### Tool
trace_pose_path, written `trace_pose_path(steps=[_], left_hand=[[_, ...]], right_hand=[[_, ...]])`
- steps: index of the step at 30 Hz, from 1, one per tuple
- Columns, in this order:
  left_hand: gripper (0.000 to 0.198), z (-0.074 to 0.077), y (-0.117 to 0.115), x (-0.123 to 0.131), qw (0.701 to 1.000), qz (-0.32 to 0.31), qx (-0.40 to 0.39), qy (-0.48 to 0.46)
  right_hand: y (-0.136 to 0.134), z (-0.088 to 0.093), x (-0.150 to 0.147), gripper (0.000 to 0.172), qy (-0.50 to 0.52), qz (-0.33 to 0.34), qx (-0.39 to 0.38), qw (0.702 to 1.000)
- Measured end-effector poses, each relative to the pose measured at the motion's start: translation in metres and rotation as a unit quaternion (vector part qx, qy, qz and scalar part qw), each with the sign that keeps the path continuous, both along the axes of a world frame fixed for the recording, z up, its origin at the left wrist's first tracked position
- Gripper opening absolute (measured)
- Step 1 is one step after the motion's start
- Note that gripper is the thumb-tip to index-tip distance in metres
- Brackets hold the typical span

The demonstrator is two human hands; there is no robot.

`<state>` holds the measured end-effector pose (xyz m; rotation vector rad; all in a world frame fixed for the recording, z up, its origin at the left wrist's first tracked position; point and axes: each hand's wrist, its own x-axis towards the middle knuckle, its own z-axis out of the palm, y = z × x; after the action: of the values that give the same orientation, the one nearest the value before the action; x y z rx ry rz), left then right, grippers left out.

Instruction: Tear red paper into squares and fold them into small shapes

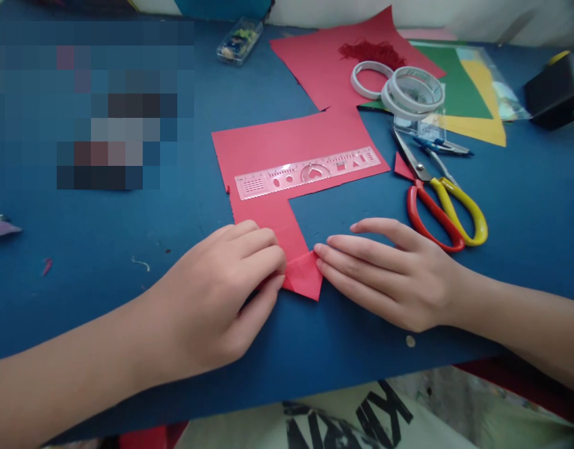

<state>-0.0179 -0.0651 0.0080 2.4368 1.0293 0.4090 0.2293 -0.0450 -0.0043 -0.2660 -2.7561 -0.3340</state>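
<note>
A small folded piece of red paper (303, 277) lies near the front of the blue table, its pointed corner toward me. My left hand (230, 284) has its fingers curled and closed on the left side of this paper; the thumb tip is at its edge. From the right, my right hand (389, 268) reaches in with fingers stretched out flat, their tips touching the paper's right edge. Just beyond lies a strip of red paper (272, 218), partly covered by my left hand. A clear plastic ruler (310, 171) rests on a larger red sheet (287, 140) behind.
Scissors (424, 187) with red and yellow handles lie right of the sheets. Behind them are rolls of tape (415, 90), a blue pen-like tool (443, 147), red thread (373, 55) and coloured paper (455, 81). A small clear box (240, 40) stands at the back; the upper left is pixelated.
</note>
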Motion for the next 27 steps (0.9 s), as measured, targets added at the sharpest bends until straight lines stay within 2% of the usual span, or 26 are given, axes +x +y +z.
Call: trace_pose_path(steps=[5,9,13,17,20,22,25,27], left_hand=[[0.015,-0.004,-0.003,0.001,0.999,0.022,0.025,0.015],[0.009,-0.011,-0.002,-0.001,0.994,0.025,0.101,-0.027],[0.011,-0.012,0.000,-0.001,0.982,0.002,0.172,-0.073],[0.010,-0.009,-0.001,0.001,0.974,0.023,0.203,-0.100],[0.010,-0.010,-0.001,0.000,0.965,0.035,0.244,-0.085],[0.013,-0.011,0.000,-0.001,0.957,0.030,0.281,-0.070],[0.017,-0.011,0.001,-0.004,0.943,0.001,0.331,-0.037],[0.012,-0.009,0.001,-0.004,0.935,-0.028,0.354,-0.015]], right_hand=[[0.000,0.001,0.000,0.027,-0.009,0.008,0.002,1.000],[0.005,0.003,-0.003,0.024,-0.009,-0.002,-0.016,1.000],[0.012,0.002,-0.007,0.011,0.029,-0.054,-0.108,0.992],[0.017,-0.001,-0.010,0.005,0.081,-0.109,-0.210,0.968],[0.014,-0.002,-0.010,0.003,0.101,-0.124,-0.236,0.958],[0.011,-0.002,-0.010,0.003,0.105,-0.125,-0.199,0.966],[0.004,0.001,-0.008,0.004,0.097,-0.114,-0.074,0.986],[-0.001,0.003,-0.007,0.006,0.084,-0.105,-0.012,0.991]])
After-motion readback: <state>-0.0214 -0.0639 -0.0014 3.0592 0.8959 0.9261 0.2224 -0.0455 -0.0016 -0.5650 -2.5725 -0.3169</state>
